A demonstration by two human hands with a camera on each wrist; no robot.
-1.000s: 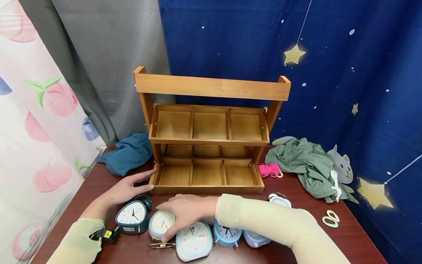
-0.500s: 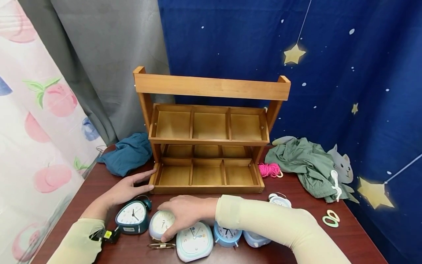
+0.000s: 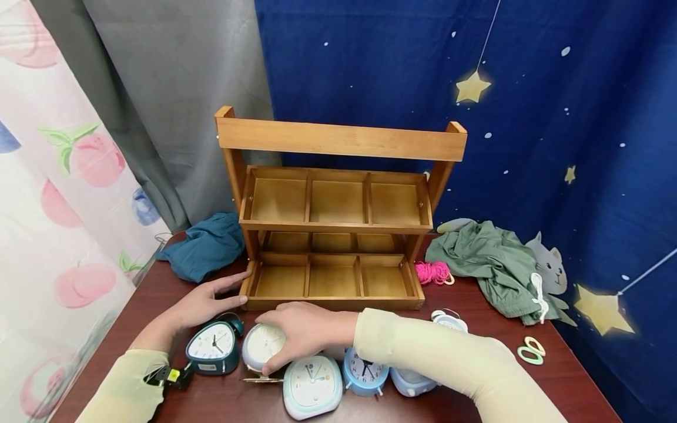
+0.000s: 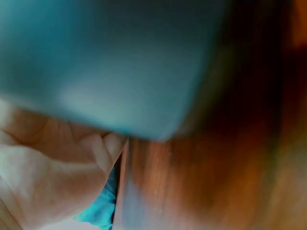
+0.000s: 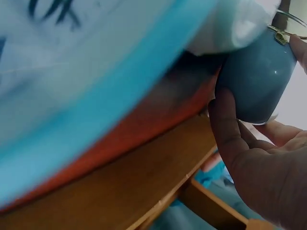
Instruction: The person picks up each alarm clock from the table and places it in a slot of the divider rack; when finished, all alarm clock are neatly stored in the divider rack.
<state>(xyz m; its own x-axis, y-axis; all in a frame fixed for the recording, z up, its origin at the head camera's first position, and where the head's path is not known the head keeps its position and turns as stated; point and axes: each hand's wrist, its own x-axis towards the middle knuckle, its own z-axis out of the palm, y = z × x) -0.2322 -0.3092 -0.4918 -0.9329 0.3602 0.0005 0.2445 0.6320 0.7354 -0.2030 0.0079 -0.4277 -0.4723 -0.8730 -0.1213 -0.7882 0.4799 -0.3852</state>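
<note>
Near the table's front edge, the right hand (image 3: 304, 332) gripped the small round pale-blue alarm clock (image 3: 262, 345) by its smooth, probably slippery sides; the left hand (image 3: 203, 302) rested flat-fingered against the wooden rack (image 3: 338, 304).

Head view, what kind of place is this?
Probably a staged tabletop corner at home: a dark wood table, starry blue backdrop cloth, and an empty wooden shelf rack with small alarm clocks in front.

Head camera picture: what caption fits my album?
Right hand grips a round pale-blue alarm clock before a two-tier wooden organiser shelf.
</note>
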